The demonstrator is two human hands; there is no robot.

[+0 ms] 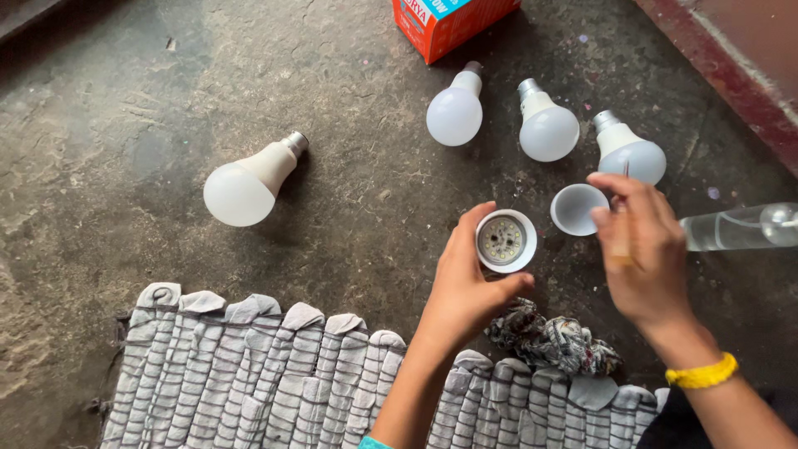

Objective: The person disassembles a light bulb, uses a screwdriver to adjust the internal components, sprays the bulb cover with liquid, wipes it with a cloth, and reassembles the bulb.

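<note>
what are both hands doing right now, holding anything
Left hand: closed around the opened bulb base, its LED board facing up.
Right hand: closed on a thin tool; what kind cannot be told.

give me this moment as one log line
left hand: holds opened bulb base | right hand: holds thin tool | dome cover: on floor

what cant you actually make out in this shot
- Head view: what the right hand pinches is a thin blurred tool; its kind is unclear.
- The body of the opened bulb is hidden by the left hand; only its round LED face shows.
- The orange box is cut off by the top edge.
- The clear bottle runs off the right edge.
- The crumpled cloth is partly covered by both wrists.
</note>
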